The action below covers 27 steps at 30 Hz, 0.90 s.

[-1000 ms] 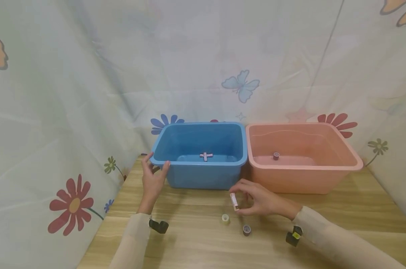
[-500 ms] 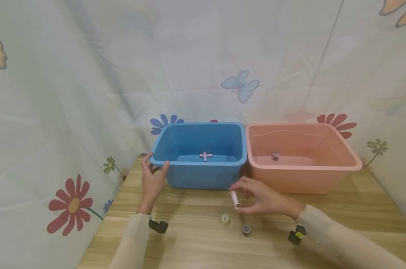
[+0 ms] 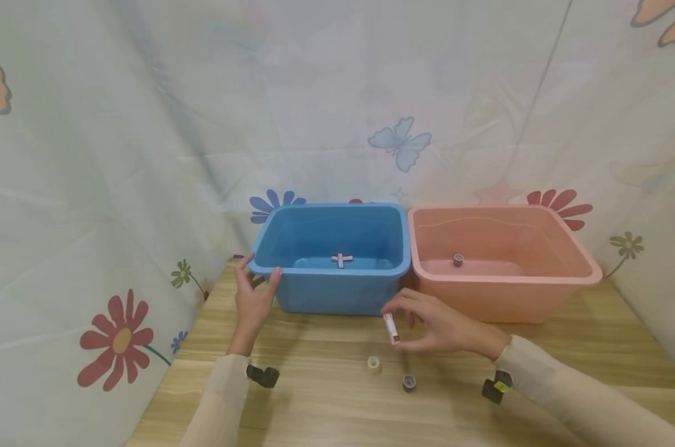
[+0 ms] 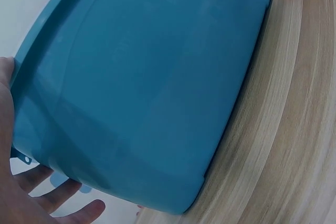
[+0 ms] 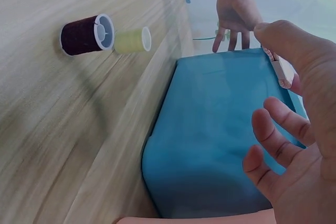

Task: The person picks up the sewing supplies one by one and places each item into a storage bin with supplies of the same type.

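My left hand [image 3: 254,304] holds the blue tub [image 3: 337,292] at its near left corner, thumb on the front rim and fingers along the left side. In front of the gap between the tubs, my right hand [image 3: 435,323] pinches a small white-and-pink oblong block [image 3: 391,328] between thumb and fingertips. The right wrist view shows the block's [image 5: 284,73] white end past the thumb. Below that hand, a pale yellow thread spool [image 3: 373,364] and a dark thread spool [image 3: 409,382] stand on the wooden table [image 3: 326,397].
Two similar oblong pieces [image 3: 341,259] lie crossed inside the blue tub. Right beside it stands a pink tub [image 3: 499,298] with a dark spool [image 3: 458,260] in it. Behind both hangs a pale curtain [image 3: 315,112] printed with flowers and butterflies.
My right hand has moved slightly towards the tubs with the block still pinched. The left hand, the tubs and the spools have stayed in place.
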### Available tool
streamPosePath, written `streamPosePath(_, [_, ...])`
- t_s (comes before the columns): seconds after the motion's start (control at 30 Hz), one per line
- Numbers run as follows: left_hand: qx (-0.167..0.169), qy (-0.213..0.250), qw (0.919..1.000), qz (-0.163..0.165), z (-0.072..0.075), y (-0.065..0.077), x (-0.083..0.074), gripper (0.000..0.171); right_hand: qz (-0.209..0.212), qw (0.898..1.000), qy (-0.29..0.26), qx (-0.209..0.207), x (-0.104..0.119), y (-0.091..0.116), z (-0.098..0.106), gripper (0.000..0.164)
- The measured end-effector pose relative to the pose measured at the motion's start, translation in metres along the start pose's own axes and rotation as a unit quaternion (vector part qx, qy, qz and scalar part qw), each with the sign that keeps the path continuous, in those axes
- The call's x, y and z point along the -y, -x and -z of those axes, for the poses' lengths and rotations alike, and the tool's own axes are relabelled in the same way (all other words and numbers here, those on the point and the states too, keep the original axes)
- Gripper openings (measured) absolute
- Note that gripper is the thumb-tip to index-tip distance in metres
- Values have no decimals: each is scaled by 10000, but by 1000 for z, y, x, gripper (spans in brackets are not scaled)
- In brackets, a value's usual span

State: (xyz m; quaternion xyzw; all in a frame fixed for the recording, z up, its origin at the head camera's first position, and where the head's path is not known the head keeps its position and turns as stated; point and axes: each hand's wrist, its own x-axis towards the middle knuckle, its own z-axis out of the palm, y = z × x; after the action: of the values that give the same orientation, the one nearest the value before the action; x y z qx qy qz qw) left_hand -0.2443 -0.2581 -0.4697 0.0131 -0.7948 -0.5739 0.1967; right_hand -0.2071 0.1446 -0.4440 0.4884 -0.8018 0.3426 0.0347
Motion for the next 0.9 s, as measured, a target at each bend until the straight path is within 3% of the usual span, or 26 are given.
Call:
streamPosePath(0.33, [-144,-21,9997,-183,-1,0,5,78,6,9999,98,71,8,-5,10,56])
streamPosePath(0.9, [-219,-11,9996,-177,-2,-1,6,80,79,9998,182,28,13,-7,19,56])
